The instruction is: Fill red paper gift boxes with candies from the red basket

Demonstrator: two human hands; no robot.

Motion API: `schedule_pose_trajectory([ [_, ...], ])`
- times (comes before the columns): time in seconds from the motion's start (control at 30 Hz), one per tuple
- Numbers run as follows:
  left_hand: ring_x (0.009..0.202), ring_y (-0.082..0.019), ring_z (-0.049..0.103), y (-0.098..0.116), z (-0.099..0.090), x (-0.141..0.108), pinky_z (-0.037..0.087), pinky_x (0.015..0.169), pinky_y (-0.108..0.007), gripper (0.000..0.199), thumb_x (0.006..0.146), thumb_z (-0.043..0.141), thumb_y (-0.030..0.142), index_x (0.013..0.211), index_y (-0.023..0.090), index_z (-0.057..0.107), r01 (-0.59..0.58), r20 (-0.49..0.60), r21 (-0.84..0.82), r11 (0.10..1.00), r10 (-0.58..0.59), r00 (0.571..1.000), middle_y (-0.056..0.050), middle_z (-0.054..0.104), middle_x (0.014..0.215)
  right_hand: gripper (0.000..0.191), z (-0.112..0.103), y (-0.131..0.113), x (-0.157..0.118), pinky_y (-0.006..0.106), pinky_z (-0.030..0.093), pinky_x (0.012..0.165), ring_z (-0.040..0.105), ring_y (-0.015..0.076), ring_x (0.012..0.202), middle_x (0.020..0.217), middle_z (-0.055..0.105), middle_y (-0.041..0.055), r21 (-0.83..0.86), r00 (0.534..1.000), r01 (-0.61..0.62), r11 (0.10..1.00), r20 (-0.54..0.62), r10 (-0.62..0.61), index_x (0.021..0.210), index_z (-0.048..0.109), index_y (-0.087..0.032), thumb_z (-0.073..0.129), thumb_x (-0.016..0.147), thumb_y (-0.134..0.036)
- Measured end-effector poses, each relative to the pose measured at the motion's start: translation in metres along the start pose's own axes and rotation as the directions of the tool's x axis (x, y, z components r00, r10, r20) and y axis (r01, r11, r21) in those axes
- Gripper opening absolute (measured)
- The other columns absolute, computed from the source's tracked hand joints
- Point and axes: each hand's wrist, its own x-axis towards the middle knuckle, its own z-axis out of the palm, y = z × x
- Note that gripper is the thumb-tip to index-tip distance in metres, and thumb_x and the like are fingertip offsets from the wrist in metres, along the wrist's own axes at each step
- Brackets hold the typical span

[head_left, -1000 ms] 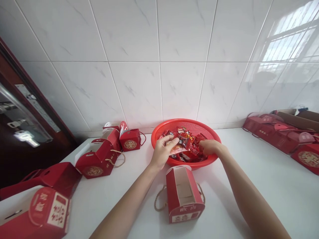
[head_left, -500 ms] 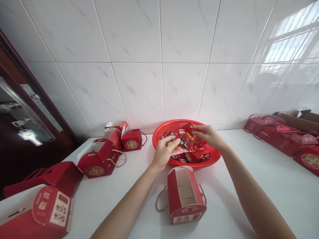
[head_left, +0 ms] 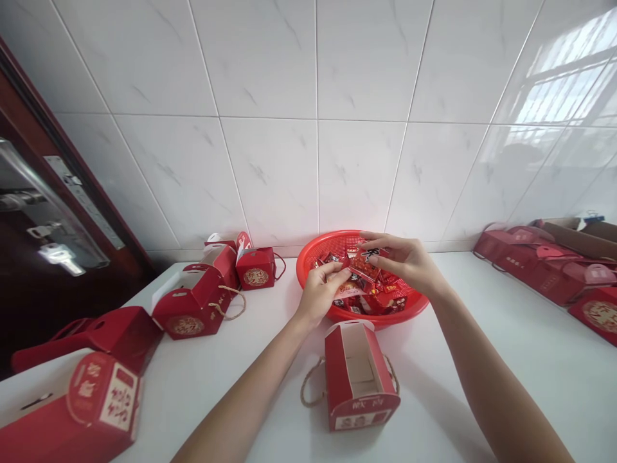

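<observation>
My left hand [head_left: 315, 290] is closed, thumb and fingers pinching several wrapped candies, among them a pale pink packet [head_left: 351, 290]. Just right of it, my right hand [head_left: 409, 262] grips a red snack packet [head_left: 366, 262] with dark lettering between thumb and fingers. Both hands are over a red plastic basket [head_left: 418, 308] holding many small red-wrapped candies [head_left: 383, 303]. In front of the basket stands an open red gift box [head_left: 365, 406] with a rope handle, and its visible inside is bare cardboard.
Several red gift boxes [head_left: 187, 315] line the left side of the white counter [head_left: 270, 360]. More red boxes [head_left: 544, 257] stand in a row at the right. Behind is a tiled wall [head_left: 270, 180], and a dark door [head_left: 38, 270] with keys is at the left.
My right hand has lifted slightly and now holds the red packet up near my left hand. My left hand keeps its candies, and the open box stays put.
</observation>
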Motion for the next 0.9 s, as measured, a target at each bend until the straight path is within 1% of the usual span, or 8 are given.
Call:
schedule_pose_trajectory([
  [0.13,0.094,-0.025,0.069,-0.001,0.0,0.001,0.056,0.089,-0.04,0.036,0.068,0.085,0.05,0.086,0.018,0.079,0.002,-0.023,-0.018,1.0,-0.003,1.0,-0.006,0.077,0.092,0.024,0.0,-0.001,-0.001,0.043,0.062,0.092,0.06,0.033,0.131,0.139,0.066,0.0099,-0.031,1.0,0.004,1.0,0.014,-0.004,0.105,0.08,-0.026,0.079,0.082,-0.032],
  [0.23,0.093,-0.026,0.07,-0.001,0.001,0.002,0.056,0.088,-0.039,0.037,0.068,0.085,0.052,0.084,0.019,0.079,-0.012,-0.045,-0.016,1.0,0.011,0.999,-0.006,0.077,0.09,0.028,-0.001,-0.002,-0.002,0.039,0.063,0.073,0.072,0.028,0.103,0.136,0.067,0.0117,-0.053,0.997,-0.026,0.998,0.066,0.029,0.11,0.076,-0.023,0.076,0.083,-0.03],
  [0.3,0.093,-0.025,0.07,-0.001,0.002,0.002,0.056,0.089,-0.038,0.037,0.068,0.085,0.053,0.083,0.019,0.079,-0.037,-0.066,-0.006,0.999,0.037,0.997,-0.005,0.077,0.089,0.032,0.0,-0.002,-0.002,0.038,0.062,0.068,0.073,0.0232,0.088,0.131,0.07,0.0115,-0.073,0.994,-0.051,0.996,0.091,0.058,0.114,0.074,-0.022,0.074,0.083,-0.029],
  [0.37,0.092,-0.025,0.071,0.0,0.003,0.002,0.057,0.089,-0.038,0.038,0.067,0.085,0.052,0.082,0.018,0.079,-0.054,-0.075,-0.015,0.998,0.052,0.996,-0.006,0.077,0.089,0.037,0.001,-0.002,-0.002,0.039,0.063,0.072,0.072,0.0233,0.091,0.127,0.071,0.0109,-0.081,0.993,-0.059,0.995,0.094,0.066,0.119,0.071,-0.022,0.073,0.083,-0.029],
  [0.5,0.091,-0.025,0.071,0.001,0.004,0.001,0.061,0.083,-0.036,0.041,0.066,0.086,0.054,0.083,0.018,0.079,-0.049,-0.075,-0.066,0.997,0.044,0.996,-0.006,0.076,0.089,0.043,0.003,0.001,-0.001,0.043,0.062,0.084,0.069,0.0275,0.11,0.13,0.069,0.0104,-0.09,0.995,-0.03,0.995,0.097,0.039,0.126,0.067,-0.023,0.072,0.084,-0.029],
  [0.67,0.086,-0.022,0.068,0.002,0.005,0.001,0.063,0.078,-0.037,0.041,0.061,0.089,0.052,0.082,0.018,0.078,-0.011,-0.126,-0.086,0.996,0.0,0.992,-0.003,0.072,0.083,0.05,0.006,0.006,0.0,0.049,0.057,0.099,0.055,0.0318,0.134,0.138,0.064,0.0096,-0.096,0.994,-0.05,0.994,0.089,0.059,0.131,0.063,-0.027,0.075,0.083,-0.033],
  [0.77,0.091,-0.023,0.068,0.001,0.004,0.001,0.064,0.078,-0.039,0.039,0.061,0.089,0.049,0.084,0.019,0.078,0.0,-0.152,-0.117,0.993,-0.018,0.988,-0.004,0.072,0.089,0.047,0.008,0.008,0.0,0.05,0.056,0.098,0.06,0.0319,0.128,0.132,0.068,0.0096,-0.094,0.994,-0.091,0.991,0.057,0.097,0.125,0.067,-0.026,0.077,0.081,-0.035],
  [0.9,0.099,-0.025,0.067,-0.004,0.002,0.003,0.062,0.081,-0.039,0.04,0.064,0.088,0.046,0.09,0.018,0.078,-0.005,-0.184,-0.11,0.994,-0.015,0.983,-0.006,0.073,0.1,0.041,0.011,0.005,0.001,0.048,0.058,0.091,0.068,0.0302,0.11,0.116,0.073,0.0093,-0.059,0.987,-0.152,0.987,0.046,0.155,0.112,0.072,-0.022,0.081,0.077,-0.04],
])
